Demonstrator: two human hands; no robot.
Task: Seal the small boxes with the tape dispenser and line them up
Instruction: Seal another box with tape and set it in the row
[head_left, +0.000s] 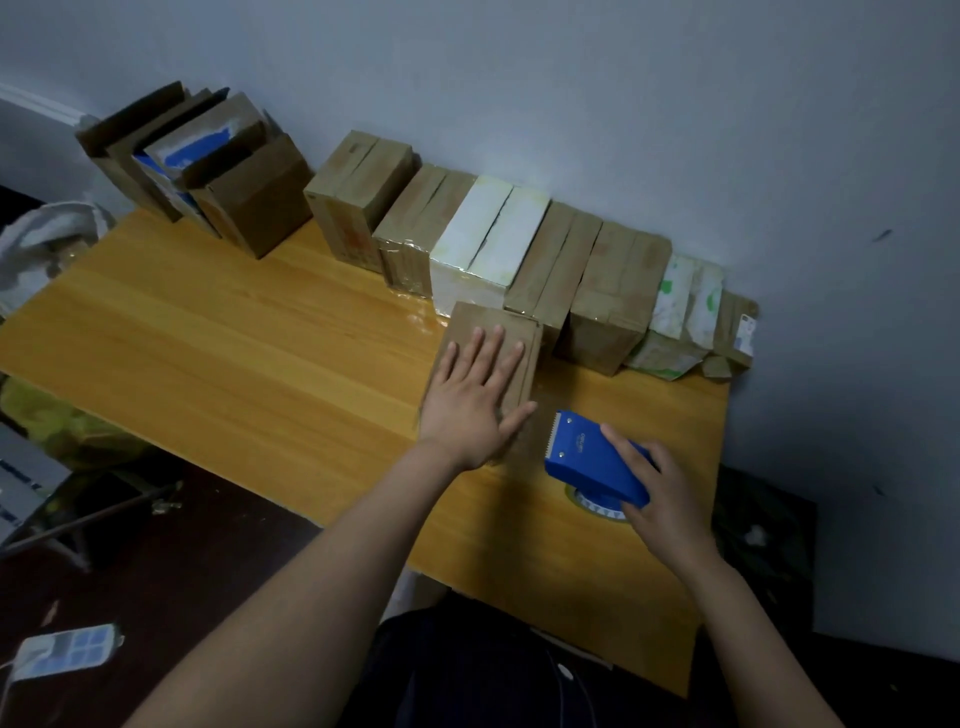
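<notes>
A small brown cardboard box (511, 327) lies on the wooden table (234, 353), in front of a row of boxes. My left hand (475, 400) rests flat on its top with the fingers spread. My right hand (660, 499) grips a blue tape dispenser (592, 457) just right of the box, toothed blade pointing toward the box. A roll of tape (597, 506) shows under the dispenser. Several sealed boxes (561, 265), brown, white and green-patterned, stand side by side along the wall.
A cluster of open cardboard boxes (208, 166) with blue contents stands at the table's far left corner. Bags (47, 244) lie left of the table. A power strip (67, 649) lies on the dark floor at lower left.
</notes>
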